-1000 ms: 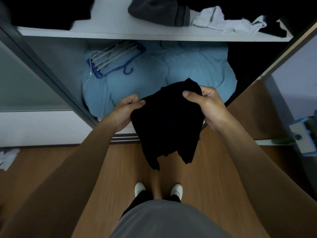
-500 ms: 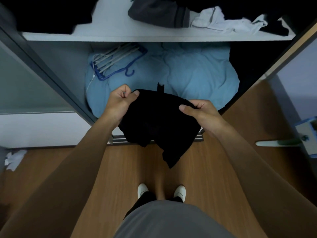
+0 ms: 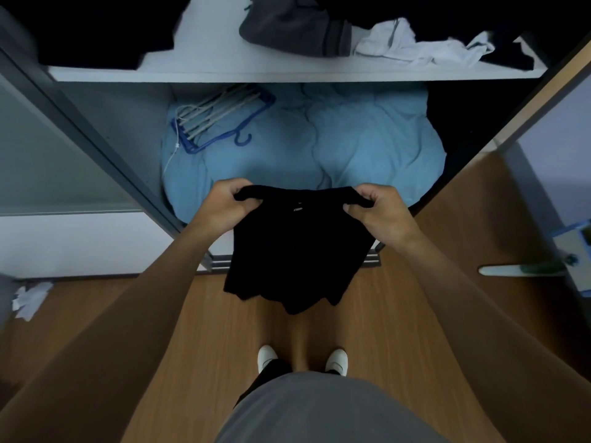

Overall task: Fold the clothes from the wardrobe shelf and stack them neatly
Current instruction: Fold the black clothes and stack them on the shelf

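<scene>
My left hand (image 3: pixel 228 206) at nine o'clock and right hand (image 3: pixel 379 211) at three, fingers (image 3: pixel 367 194) curled pinching its corners, have just pulled the bunched garment (image 3: pixel 294 251) taut, ready for folding.

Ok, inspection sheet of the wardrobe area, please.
Surface: white wardrobe shelf, clothes on it.
Job's things: black garment held up by its top edge; grey garment and white garment lie crumpled on the shelf.
Clutter: blue hangers on a light blue duvet below; white scrap on the wooden floor.
Grippers: left hand and right hand each grip a top corner of the black garment.
Cables: thin white cord by the hangers.
Surroundings: sliding door frame left, door handle right.
</scene>
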Demonstrator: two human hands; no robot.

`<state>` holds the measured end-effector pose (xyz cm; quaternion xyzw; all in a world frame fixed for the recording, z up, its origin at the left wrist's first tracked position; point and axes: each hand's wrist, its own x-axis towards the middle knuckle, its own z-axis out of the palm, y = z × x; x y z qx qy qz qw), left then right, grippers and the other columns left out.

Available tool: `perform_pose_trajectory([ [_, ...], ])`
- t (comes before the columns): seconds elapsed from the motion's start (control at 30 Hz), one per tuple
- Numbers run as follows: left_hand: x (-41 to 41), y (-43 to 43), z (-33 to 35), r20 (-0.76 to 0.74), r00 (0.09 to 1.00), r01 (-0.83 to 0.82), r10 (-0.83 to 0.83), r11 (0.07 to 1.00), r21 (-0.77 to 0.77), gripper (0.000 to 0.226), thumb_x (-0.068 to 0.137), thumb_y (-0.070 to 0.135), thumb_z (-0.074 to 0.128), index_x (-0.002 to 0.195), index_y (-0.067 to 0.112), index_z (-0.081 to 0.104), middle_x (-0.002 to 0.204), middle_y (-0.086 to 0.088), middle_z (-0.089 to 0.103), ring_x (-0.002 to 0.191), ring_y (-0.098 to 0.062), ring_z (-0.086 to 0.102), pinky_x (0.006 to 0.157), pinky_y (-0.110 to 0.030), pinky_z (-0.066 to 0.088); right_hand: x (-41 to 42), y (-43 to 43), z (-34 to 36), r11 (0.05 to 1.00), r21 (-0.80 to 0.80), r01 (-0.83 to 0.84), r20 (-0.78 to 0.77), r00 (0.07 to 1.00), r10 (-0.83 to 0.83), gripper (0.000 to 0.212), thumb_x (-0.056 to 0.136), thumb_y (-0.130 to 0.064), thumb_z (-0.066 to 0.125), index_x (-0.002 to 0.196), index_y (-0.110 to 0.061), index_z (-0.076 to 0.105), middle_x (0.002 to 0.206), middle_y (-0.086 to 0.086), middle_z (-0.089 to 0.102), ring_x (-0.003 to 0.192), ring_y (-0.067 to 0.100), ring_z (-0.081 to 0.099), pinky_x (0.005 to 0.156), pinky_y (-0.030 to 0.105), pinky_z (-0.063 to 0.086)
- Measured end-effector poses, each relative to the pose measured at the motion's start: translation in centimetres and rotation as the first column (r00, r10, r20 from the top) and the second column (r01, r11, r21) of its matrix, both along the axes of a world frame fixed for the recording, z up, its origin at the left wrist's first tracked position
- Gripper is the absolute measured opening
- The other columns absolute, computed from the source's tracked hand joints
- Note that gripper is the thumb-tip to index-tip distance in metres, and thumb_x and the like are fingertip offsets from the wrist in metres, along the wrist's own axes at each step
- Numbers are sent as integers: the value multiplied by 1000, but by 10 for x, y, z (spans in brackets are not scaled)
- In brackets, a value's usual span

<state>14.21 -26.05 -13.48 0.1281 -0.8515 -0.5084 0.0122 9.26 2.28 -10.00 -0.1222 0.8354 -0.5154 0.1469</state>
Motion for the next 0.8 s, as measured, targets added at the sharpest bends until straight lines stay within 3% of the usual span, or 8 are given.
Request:
perform_pose_trajectory([
  [0.13, -3, 12, 10, -78, 997, 29, -24, 998, 58, 31, 83, -8, 66, 81, 22, 69, 70, 16, 70, 67, 4, 64, 66, -11, 48, 3, 7, -13, 986, 131, -108, 16, 994, 107, 29, 90, -4, 69, 69, -21, 58, 69, -9, 60, 65, 5, 55, 61, 20, 42],
  [0.23, -8, 15, 13, -40, 998, 55, -54, 998, 27, 23, 84, -6, 67, 90, 16, 71, 80, 7, 71, 72, -1, 65, 71, -17, 51, 3, 15, -23, 986, 165, -12, -55, 998, 21, 12, 91, -9, 69, 82, -16, 70, 80, 1, 69, 76, 12, 64, 70, 23, 49],
  [0.37, 0, 16, 19, 124, 963, 240, -238, 971, -5, 5, 85, 8, 75, 85, 8, 71, 71, 3, 67, 64, -5, 59, 62, -20, 44, 0, 26, -19, 991, -48, 124, -94, 987, -128, 14, 85, 5, 70, 98, 1, 74, 80, -1, 71, 69, -5, 64, 72, 12, 50],
  [0.47, 8, 20, 26, 216, 885, 379, -413, 908, 180, 8, 85, 21, 78, 78, 20, 73, 70, 10, 70, 66, -2, 63, 59, -12, 44, -2, 31, -9, 980, -172, 97, -50, 993, -107, 16, 86, 7, 67, 97, 0, 75, 90, 6, 76, 79, 4, 70, 76, 15, 53],
  [0.57, 10, 26, 25, 302, 811, 468, -502, 865, 181, 18, 86, 29, 76, 69, 33, 73, 67, 15, 68, 65, 1, 63, 56, -9, 42, -4, 36, -1, 968, -225, 110, -23, 993, -118, 14, 87, 6, 66, 92, -2, 76, 85, 2, 76, 78, 9, 72, 74, 19, 54],
  [0.63, 5, 29, 14, 219, 900, 383, -377, 923, 15, 28, 89, 23, 74, 63, 31, 69, 59, 17, 63, 63, -2, 60, 55, -9, 40, -5, 41, 6, 991, -131, -4, 50, 999, 11, 6, 88, -7, 72, 84, -7, 76, 74, 0, 73, 68, 10, 69, 64, 21, 52],
  [0.7, -2, 29, 3, 56, 995, 93, -84, 976, -198, 28, 88, 19, 73, 64, 25, 61, 63, 12, 61, 70, -13, 59, 63, -19, 42, -4, 43, 11, 966, 72, -250, 212, 950, 230, 11, 85, -27, 78, 79, -18, 78, 73, -3, 74, 66, 10, 69, 59, 21, 51],
  [0.8, -9, 26, -8, 12, 991, -127, 137, 948, -291, 28, 88, 28, 72, 66, 21, 56, 71, -1, 64, 73, -22, 62, 71, -34, 49, -5, 40, 11, 909, 163, -384, 277, 902, 332, 14, 84, -34, 78, 82, -20, 78, 80, -4, 76, 72, 8, 71, 64, 19, 55],
])
